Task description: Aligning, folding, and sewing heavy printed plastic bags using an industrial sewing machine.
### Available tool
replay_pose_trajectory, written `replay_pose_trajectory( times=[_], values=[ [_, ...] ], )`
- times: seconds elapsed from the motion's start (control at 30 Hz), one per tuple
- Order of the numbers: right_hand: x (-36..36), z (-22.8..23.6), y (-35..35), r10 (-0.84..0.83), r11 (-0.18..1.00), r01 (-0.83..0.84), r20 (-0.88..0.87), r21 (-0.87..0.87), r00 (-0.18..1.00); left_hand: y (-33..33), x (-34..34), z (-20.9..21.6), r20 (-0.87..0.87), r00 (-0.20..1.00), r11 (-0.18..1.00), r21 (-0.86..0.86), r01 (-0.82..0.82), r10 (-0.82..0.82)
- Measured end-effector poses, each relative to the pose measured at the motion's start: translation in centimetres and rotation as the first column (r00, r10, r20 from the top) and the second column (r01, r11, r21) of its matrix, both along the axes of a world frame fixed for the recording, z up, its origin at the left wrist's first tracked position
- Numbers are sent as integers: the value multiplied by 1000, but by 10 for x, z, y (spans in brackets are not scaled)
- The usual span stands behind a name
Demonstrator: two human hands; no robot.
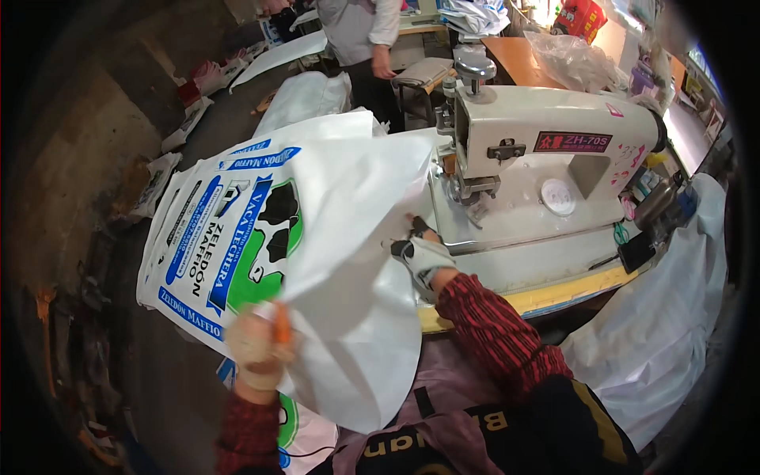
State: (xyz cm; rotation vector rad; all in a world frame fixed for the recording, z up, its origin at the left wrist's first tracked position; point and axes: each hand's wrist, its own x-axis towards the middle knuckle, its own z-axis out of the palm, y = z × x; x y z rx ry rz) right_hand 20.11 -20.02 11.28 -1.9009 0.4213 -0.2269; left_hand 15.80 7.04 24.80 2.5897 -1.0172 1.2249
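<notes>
A large white printed sack [348, 317] with blue bands and a green cow picture spreads before me, its plain side folded over toward the right. At its near left part my left hand [257, 348], in a light glove, is closed on the sack. That hand is blurred, and an orange patch shows at its fingers. My right hand [431, 261], in a white and black glove, lies at the sack's right edge with its fingers apart. Just beyond it stands a cream industrial sewing machine [514, 119], its needle area [467, 194] close to the sack's edge.
A yellow strip [538, 297] edges the machine table. On the table's right are green scissors [621, 233] and a dark phone-like object [636, 252]. White sheeting [657, 324] hangs at right. Another person [360, 39] stands beyond, near a stool [425, 73]. More sacks [360, 451] lie below.
</notes>
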Motion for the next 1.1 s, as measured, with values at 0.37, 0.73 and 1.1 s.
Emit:
replay_pose_trajectory(
  times=[0.37, 0.73, 1.1],
  values=[
    [-32, 26, 3, -161, 970, 6, 626, 242, 763, 78, 77, 91, 208, 622, 582, 225, -781, 755],
    [-99, 47, 15, 167, 985, -116, 566, -126, 808, -70, 83, -16, -770, 591, 827, 481, 291, 240],
    [-129, -12, -35, 96, 813, 189, 447, -551, 890, -128, 171, 43, -776, 370, 293, -562, -774, -511]
  ],
)
